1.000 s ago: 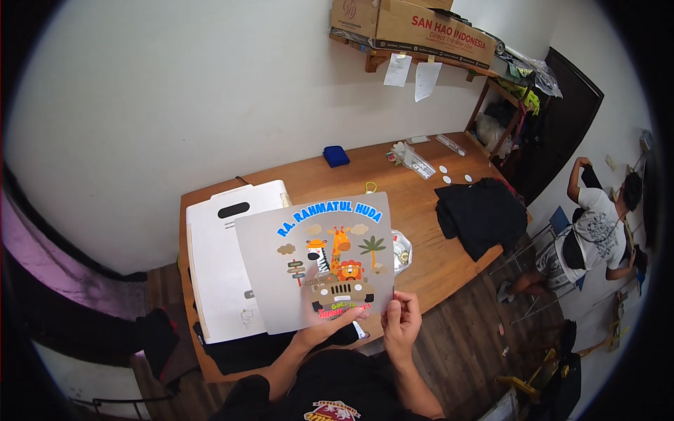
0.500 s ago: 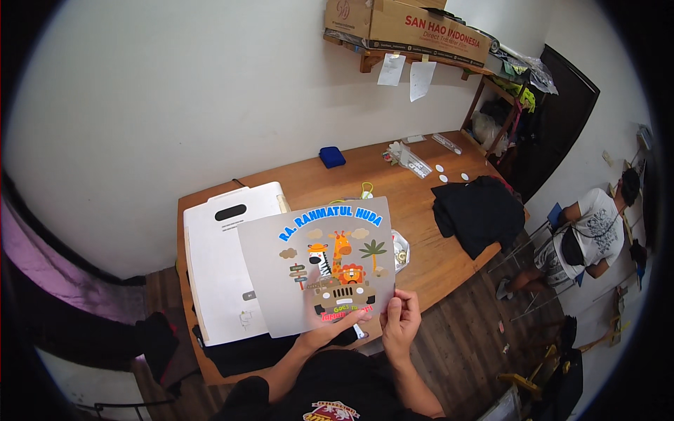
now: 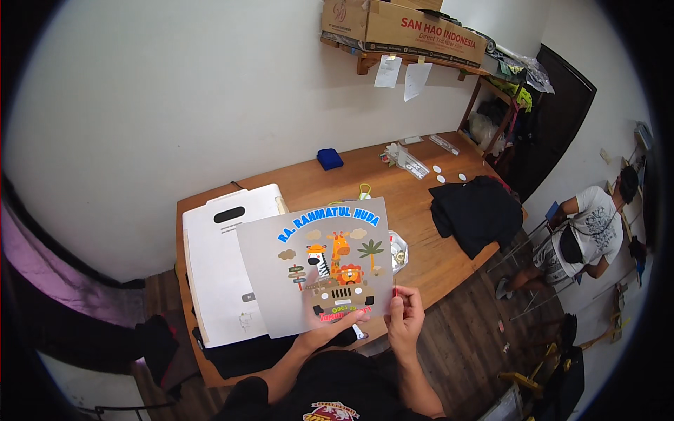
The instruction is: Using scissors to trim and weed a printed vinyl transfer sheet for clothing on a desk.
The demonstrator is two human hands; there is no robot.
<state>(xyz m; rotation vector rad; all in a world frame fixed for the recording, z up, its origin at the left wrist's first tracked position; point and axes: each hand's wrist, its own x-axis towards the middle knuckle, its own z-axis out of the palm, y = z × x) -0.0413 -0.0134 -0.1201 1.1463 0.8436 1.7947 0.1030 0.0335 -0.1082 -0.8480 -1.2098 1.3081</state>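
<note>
A translucent sheet of printed transfer film is held up before me. Its colourful print shows cartoon animals in a vehicle, a palm and curved blue lettering. My left hand grips it by the lower edge, thumb in front; the fingers show faintly through the film. Beside the right edge, my right hand pinches a thin, red, stick-like thing that points upward; its exact kind is too small to tell. Behind the film's left side lies a white flat-topped machine with a black oval slot, over black cloth.
On the wooden table are a blue pouch, clear printed strips, small white ovals, a white dish and a black garment. A shelf holds a cardboard box. Another person sits at right.
My right hand has shifted slightly, and the thin red thing now shows above its fingertips by the film's edge. The film stays almost in place in my left hand.
</note>
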